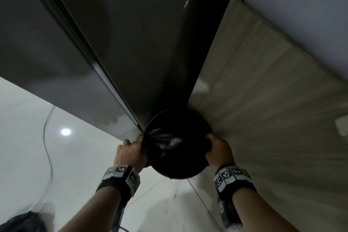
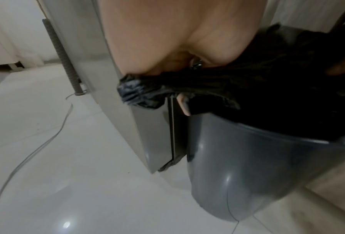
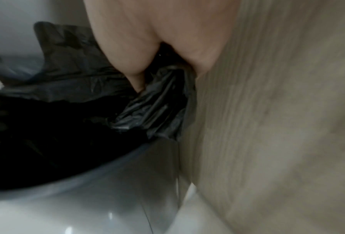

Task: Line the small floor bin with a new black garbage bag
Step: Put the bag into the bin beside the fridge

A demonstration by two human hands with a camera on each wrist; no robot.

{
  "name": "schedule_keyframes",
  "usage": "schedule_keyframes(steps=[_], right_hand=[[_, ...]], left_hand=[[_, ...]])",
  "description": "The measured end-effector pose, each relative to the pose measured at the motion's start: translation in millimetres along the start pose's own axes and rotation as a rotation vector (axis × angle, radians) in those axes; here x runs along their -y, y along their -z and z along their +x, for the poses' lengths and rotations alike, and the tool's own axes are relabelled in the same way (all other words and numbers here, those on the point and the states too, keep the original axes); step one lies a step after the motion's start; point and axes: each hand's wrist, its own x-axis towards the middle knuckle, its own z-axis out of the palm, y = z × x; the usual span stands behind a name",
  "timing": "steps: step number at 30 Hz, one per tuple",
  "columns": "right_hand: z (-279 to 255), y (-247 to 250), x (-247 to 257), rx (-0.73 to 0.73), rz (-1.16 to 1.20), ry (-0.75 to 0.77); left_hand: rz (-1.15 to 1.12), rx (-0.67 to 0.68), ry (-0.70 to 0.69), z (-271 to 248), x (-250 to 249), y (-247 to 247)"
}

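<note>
A small round grey bin point(image 2: 238, 166) stands on the floor in a corner between a dark grey cabinet and a wood-grain panel. A black garbage bag point(image 1: 175, 143) fills its mouth, with crumpled folds showing inside. My left hand point(image 1: 132, 149) grips the bag's edge point(image 2: 139, 93) at the bin's left rim. My right hand point(image 1: 216, 149) grips a bunch of the bag point(image 3: 157, 107) at the right rim, close against the wood panel. The bin's grey wall point(image 3: 107, 182) shows below the bag in the right wrist view.
A dark grey cabinet point(image 1: 56, 52) rises on the left and a wood-grain panel point(image 1: 273, 100) on the right, both close to the bin. A thin cable point(image 1: 48, 147) runs across the glossy white floor point(image 1: 84, 165). Another dark bag point(image 1: 20, 222) lies at the lower left.
</note>
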Motion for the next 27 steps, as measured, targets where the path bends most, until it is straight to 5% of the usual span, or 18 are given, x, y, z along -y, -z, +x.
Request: schedule_keyframes(steps=[4,8,15,21,27], right_hand=[[-31,-3,-8,0.107,-0.029,0.0],[-30,-10,-27,0.003,0.018,-0.058],[-29,-8,-17,-0.108,0.235,-0.231],[-48,-1,-19,0.148,-0.096,-0.013],[-44,24,4,0.362,0.03,0.037]], left_hand=[[0.102,0.008,-0.077,-32,18,-5],[-0.013,0.08,0.048,-21,17,-26],[-0.25,0.012,0.163,-3,15,-22],[0.091,0.107,0.131,-15,25,-7],[-0.095,0.026,0.168,20,18,10]])
